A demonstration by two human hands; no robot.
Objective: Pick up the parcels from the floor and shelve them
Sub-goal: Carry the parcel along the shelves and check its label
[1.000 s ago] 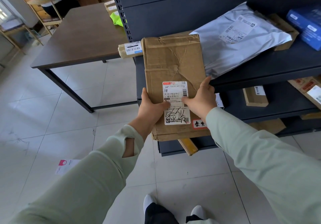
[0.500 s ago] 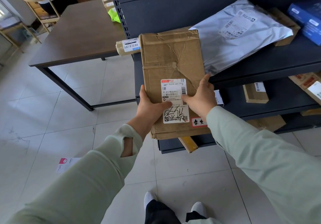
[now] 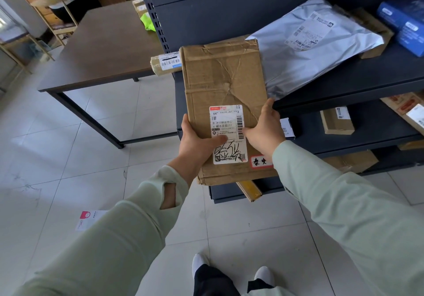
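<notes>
A flat, creased brown cardboard parcel [image 3: 223, 82] with a white shipping label lies lengthwise, its far half over the left end of the dark shelf board [image 3: 358, 84], its near half sticking out past the edge. My left hand [image 3: 197, 143] grips its near left edge, thumb on the label. My right hand [image 3: 263, 130] holds the near right edge. A silver plastic mailer [image 3: 305, 50] lies on the same shelf, just right of the parcel.
A taped roll parcel [image 3: 166, 62] pokes out left of the box. Blue boxes [image 3: 406, 24] sit far right. Lower shelves hold small cardboard boxes [image 3: 336, 121]. A dark table [image 3: 103, 52] stands left; a paper slip [image 3: 88, 220] lies on the tiled floor. A person sits at the back left.
The parcel has slid slightly further onto the shelf, both hands still holding its near end. The view has shifted a little.
</notes>
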